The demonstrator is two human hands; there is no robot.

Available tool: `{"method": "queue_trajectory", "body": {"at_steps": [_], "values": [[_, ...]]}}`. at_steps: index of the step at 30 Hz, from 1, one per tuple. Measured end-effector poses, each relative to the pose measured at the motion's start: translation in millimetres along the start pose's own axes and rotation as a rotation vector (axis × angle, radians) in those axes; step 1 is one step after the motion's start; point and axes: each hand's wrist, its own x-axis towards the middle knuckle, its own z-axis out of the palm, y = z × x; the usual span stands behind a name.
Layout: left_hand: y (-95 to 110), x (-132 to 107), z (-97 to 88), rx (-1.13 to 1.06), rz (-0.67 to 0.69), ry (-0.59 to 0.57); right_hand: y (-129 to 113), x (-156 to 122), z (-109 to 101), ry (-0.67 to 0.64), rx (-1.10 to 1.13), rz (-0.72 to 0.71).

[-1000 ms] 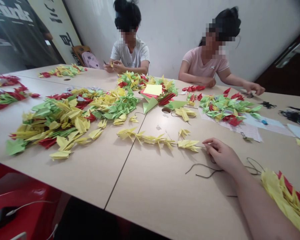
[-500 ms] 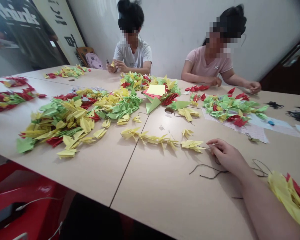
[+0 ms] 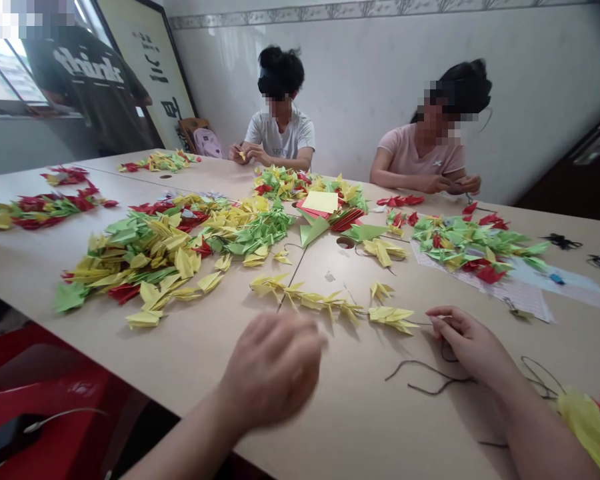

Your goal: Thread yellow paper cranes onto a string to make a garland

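My right hand (image 3: 467,341) rests on the table (image 3: 330,413) with its fingers pinched on a thin dark thread (image 3: 427,373). That thread runs left through a string of yellow folded paper pieces (image 3: 325,301). My left hand (image 3: 275,367) hovers over the table's near edge, blurred by motion, its fingers curled downward. It is apart from the string and nothing shows in it. More thread loops lie on the table by my right wrist.
Heaps of yellow, green and red folded papers (image 3: 150,253) cover the left and middle. Another green and red heap (image 3: 473,243) lies at the right. Two people (image 3: 280,133) (image 3: 430,157) sit folding at the far side. A red chair (image 3: 40,400) stands below left.
My left hand has come into view from below, over the table's near edge. The camera has tilted up. My right hand keeps its pinch on the thread.
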Motion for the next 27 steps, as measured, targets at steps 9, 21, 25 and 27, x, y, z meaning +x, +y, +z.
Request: {"method": "queue_trajectory", "body": {"at_steps": [9, 21, 25, 27], "values": [[-97, 97, 25.8, -0.131, -0.124, -0.264, -14, -6, -6, 0.042, 0.476, 0.225], [-141, 84, 20.5, -0.27, -0.235, -0.591, -19, -8, -13, 0.105, 0.907, 0.252], [-143, 85, 27.0, -0.263, -0.228, -0.59, -22, -8, -15, 0.132, 0.941, 0.282], [-144, 85, 26.7, -0.271, -0.228, -0.581, -24, -9, -13, 0.128, 0.948, 0.288]]}}
